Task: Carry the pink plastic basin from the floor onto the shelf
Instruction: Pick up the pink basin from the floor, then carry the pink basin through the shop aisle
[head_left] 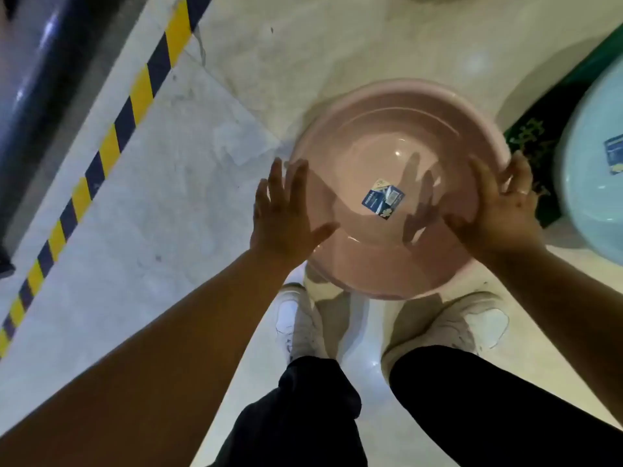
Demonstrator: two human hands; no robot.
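In the head view, the pink plastic basin (397, 156) is seen from above, low down just beyond the person's white shoes (298, 323), on or just above the floor (337, 45). Whether it has been lifted clear cannot be told. Its right rim is gripped by the right hand (502, 207), with fingers curled over the outer edge and the thumb laid inside. The left hand (286, 210) is held flat at the left rim, fingers straight and spread, with the thumb lying across the near wall. Firm contact there cannot be confirmed, as the picture is blurred.

The task is judged to be at its very start. Only 1 hand is set and the 2nd is not yet closed, so the lift, the carry and the placing are all left. No shelf is shown.

The basin is round, wide and shallow, made of smooth, glossy plastic with a rolled rim. Highlights are reflected from its bottom, where a small blue-and-white label (383, 198) is stuck. It is expected to be light and slightly flexible. The floor is formed of polished cream tile, bordered on the left by a matt grey slab (168, 197) edged with yellow-and-black hazard tape (118, 129). At the right, a pale blue basin (593, 180) of similar shape is seen beside a dark green patterned mat (539, 156).
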